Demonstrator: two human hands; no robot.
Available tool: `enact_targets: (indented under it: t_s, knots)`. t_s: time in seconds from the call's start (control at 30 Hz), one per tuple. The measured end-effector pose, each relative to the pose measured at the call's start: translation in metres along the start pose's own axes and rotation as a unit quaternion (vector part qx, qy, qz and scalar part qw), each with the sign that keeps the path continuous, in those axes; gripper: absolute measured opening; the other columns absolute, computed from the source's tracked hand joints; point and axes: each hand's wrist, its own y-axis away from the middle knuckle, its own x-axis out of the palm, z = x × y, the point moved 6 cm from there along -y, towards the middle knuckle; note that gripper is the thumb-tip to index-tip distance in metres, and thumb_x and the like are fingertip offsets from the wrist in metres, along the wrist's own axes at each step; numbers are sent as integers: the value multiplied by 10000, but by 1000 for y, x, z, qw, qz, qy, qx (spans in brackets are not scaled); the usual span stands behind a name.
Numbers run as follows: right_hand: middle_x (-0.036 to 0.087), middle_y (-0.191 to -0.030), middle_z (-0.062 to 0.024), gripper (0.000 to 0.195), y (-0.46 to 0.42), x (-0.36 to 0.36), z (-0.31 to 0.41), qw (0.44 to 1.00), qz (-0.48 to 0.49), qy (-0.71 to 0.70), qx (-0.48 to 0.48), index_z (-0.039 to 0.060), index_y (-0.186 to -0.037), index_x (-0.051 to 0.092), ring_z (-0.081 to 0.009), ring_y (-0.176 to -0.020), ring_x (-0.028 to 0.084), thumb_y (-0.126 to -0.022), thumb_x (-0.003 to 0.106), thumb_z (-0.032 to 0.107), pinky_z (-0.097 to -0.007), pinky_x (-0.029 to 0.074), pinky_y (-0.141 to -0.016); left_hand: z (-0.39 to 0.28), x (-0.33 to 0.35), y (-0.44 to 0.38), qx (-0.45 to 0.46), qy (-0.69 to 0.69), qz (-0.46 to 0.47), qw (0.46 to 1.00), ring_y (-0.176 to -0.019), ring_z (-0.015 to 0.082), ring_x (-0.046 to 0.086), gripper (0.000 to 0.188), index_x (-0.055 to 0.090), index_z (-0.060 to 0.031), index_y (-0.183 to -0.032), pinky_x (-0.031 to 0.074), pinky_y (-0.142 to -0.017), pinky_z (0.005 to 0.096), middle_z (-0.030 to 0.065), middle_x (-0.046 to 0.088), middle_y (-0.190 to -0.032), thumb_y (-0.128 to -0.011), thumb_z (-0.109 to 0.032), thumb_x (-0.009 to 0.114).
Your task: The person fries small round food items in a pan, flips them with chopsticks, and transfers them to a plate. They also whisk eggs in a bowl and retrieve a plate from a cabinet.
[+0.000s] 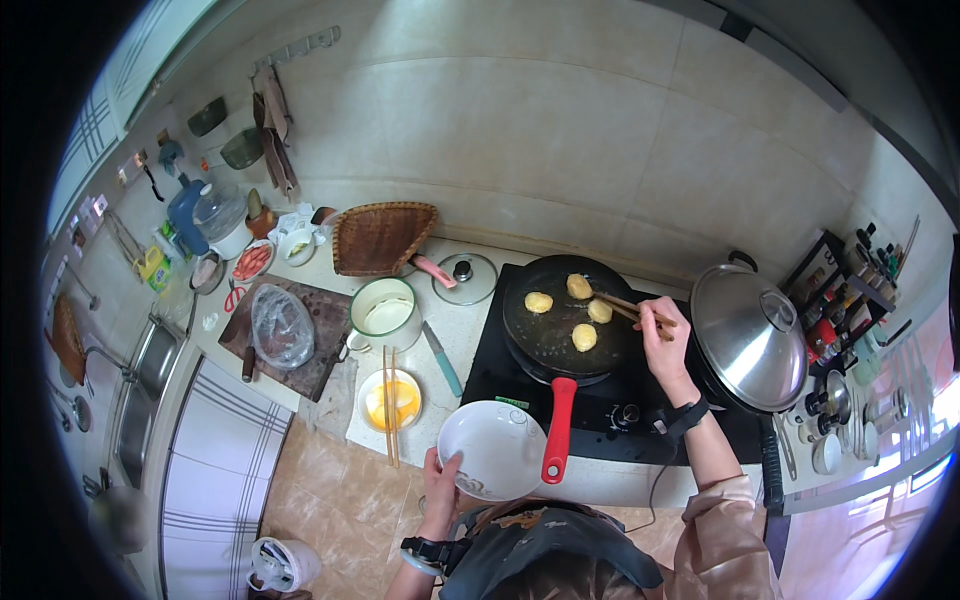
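Note:
My left hand [442,484] grips the rim of a white plate [495,450] with a scroll pattern, tilted in front of my apron. Its visible surface carries no food. In my right hand [664,337] is a pair of wooden chopsticks [626,306], their tips at a golden fried piece [599,311] on the right side of the black frying pan [532,337]. Whether the tips pinch that piece, I cannot tell. Several such yellow rounds lie apart in the oil. The pan's red handle [559,431] points towards me, just right of the plate.
A bowl of beaten egg [405,405] with chopsticks across it sits left of the hob [487,360]. Nearby are a teal-handled knife [442,358], an enamel pot [385,315], a glass lid [465,289] and a cutting board [330,367]. A steel-lidded wok [742,337] stands right.

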Motion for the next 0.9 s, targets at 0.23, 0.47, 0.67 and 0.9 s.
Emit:
enact_targets:
  t_s: [0.23, 0.47, 0.67, 0.9]
  knots:
    - [608, -833, -131, 62, -9, 10, 14, 994, 85, 40, -59, -18, -939, 677, -283, -727, 606, -894, 678, 25, -342, 490, -662, 4, -3, -5, -14, -13, 13, 1000, -991, 199, 647, 328, 508, -43, -1225, 573, -798, 335, 114, 630, -1125, -943, -126, 653]
    - [624, -863, -134, 75, -5, 24, 57, 971, 159, 25, -178, -9, -919, 648, -317, -803, 619, -858, 684, 14, -381, 507, -728, -1, 1, 1, -5, 1, 19, 1000, -1007, 193, 637, 326, 509, -41, -1225, 560, -828, 326, 111, 628, -1125, -942, -117, 651]
    - [577, -871, -84, 196, 21, 61, 79, 899, 315, 59, -298, 47, -937, 611, -276, -822, 589, -829, 739, 148, -384, 469, -740, 1, -2, 0, -22, -7, 1, 1000, -994, 190, 635, 328, 513, -39, -1223, 554, -814, 320, 111, 627, -1114, -936, -110, 655]
    - [511, -820, -78, 140, 29, 88, 63, 837, 386, 129, -366, 62, -885, 572, -246, -788, 572, -880, 693, 131, -359, 441, -744, -1, 0, 0, 2, -7, -15, 1000, -750, 93, 616, 281, 533, -59, -1178, 506, -588, 223, 57, 640, -945, -946, -145, 665]
